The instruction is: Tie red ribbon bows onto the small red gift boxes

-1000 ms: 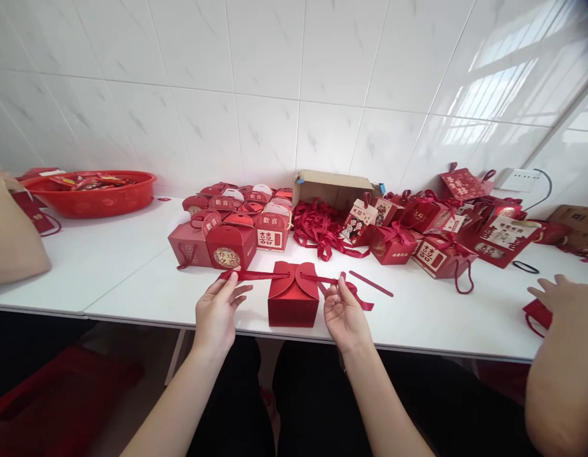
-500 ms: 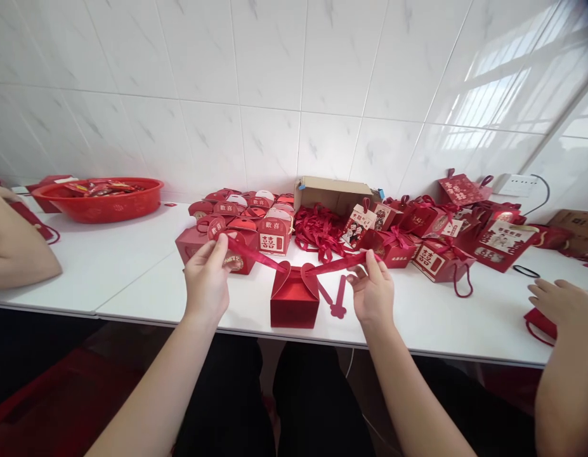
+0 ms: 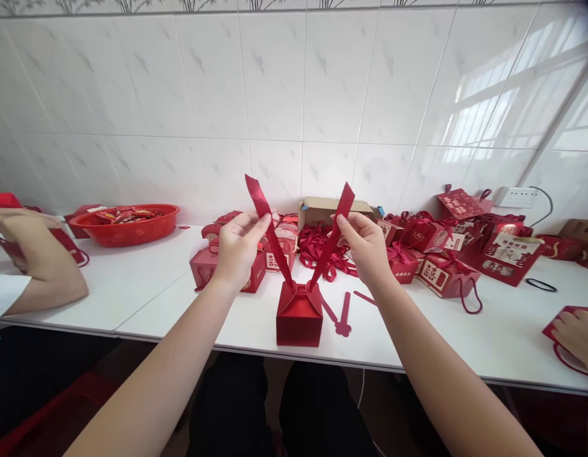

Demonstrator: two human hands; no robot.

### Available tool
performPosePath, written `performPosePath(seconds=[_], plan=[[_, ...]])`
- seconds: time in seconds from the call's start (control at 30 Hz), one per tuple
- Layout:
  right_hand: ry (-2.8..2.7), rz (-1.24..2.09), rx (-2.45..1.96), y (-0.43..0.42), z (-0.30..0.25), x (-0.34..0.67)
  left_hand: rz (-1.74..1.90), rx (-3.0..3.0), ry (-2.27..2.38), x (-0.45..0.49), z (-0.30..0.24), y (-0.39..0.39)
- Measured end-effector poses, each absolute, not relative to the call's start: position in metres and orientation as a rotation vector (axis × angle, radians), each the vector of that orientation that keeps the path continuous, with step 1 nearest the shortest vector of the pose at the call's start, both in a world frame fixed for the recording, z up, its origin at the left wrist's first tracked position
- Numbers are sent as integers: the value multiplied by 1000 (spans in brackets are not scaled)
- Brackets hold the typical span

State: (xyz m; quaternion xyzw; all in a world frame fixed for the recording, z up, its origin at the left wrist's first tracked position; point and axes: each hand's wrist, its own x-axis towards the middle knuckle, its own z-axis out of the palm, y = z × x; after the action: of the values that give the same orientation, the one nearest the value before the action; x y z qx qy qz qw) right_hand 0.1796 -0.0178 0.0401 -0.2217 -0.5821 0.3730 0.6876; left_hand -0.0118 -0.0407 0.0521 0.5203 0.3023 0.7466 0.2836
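A plain red gift box stands at the near edge of the white table, its two heart-shaped top flaps threaded with a red ribbon. My left hand pinches the left end of the ribbon and holds it up and out. My right hand pinches the right end the same way. Both ends rise in a V above the box. A short loose red strip lies on the table just right of the box.
Finished red boxes cluster behind my left hand; a brown carton with loose ribbons sits by the tiled wall. More red boxes crowd the right. A red basin stands far left. Other people's hands work at both sides.
Both my hands have lifted the ribbon ends from low and sideways to high above the box, drawing the ribbon up through the flaps. The view has tilted upward.
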Motion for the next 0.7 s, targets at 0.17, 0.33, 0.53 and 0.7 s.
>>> performPosePath(seconds=[0.17, 0.33, 0.53, 0.7], plan=[[-1367, 860, -498, -17, 56, 176, 1929, 1448, 796, -2, 59, -40], [-1456, 798, -486, -19, 61, 174, 1854, 1466, 747, 2, 60, -42], [-1446, 829, -500, -19, 61, 174, 1780, 1446, 628, 4, 61, -42], [-1457, 830, -508, -18, 63, 176, 1709, 1430, 601, 0, 57, -40]])
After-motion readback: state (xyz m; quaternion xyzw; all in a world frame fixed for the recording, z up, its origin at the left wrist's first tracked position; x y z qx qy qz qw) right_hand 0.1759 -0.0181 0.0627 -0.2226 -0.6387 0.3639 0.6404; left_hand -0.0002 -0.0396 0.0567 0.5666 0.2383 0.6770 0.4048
